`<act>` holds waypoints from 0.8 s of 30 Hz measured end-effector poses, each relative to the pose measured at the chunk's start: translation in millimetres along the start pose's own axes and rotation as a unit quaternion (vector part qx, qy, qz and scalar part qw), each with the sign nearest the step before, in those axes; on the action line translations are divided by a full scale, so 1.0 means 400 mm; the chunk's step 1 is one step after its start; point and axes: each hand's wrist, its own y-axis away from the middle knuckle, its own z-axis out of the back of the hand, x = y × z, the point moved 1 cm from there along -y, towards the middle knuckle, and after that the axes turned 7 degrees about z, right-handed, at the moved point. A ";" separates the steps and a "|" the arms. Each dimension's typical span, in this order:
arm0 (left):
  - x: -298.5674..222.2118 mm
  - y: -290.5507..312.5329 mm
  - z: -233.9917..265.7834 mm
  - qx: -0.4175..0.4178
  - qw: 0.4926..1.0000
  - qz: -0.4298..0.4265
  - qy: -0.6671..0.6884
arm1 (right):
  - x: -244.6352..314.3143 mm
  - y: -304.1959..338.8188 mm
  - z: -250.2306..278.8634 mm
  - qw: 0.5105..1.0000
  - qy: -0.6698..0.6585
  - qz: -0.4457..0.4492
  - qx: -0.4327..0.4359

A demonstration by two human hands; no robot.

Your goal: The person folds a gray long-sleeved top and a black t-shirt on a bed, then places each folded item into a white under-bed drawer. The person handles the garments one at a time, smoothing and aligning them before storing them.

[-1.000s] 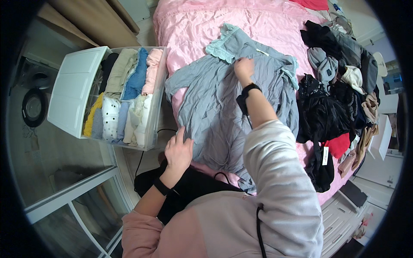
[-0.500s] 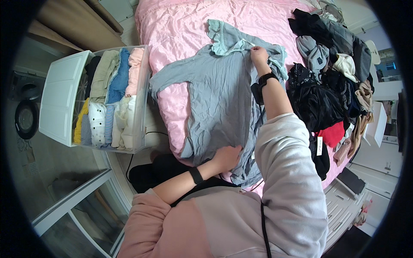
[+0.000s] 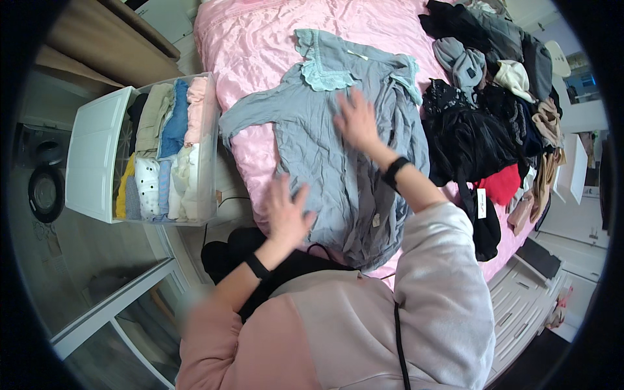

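Two spread hands [image 3: 286,216] [image 3: 357,123], rumpled grey garment [image 3: 311,146]

Grey-blue garment [image 3: 322,159], flat but wrinkled

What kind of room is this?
It's most likely a bedroom. There's what looks like a bed with a shiny pink cover, a big heap of clothes on it, and a clear box of folded clothes beside it.

The grey garment [image 3: 312,149] is matt, crinkled cloth, its collar [image 3: 327,78] textured and lacy. The bedspread [image 3: 250,58] looks glossy and satiny. The storage box [image 3: 209,166] is clear, smooth plastic; the black garment [image 3: 468,143] has a silky sheen.
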 end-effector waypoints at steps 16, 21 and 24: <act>0.111 0.080 0.086 0.131 0.983 0.067 -0.110 | 0.151 0.630 0.229 0.942 -0.122 -0.276 0.144; -0.102 0.122 0.041 0.147 0.973 -0.112 0.136 | 0.154 0.601 0.266 0.937 -0.226 -0.257 0.065; -0.188 0.112 -0.042 0.371 0.859 0.028 0.350 | 0.195 0.595 0.284 0.915 -0.328 -0.213 0.100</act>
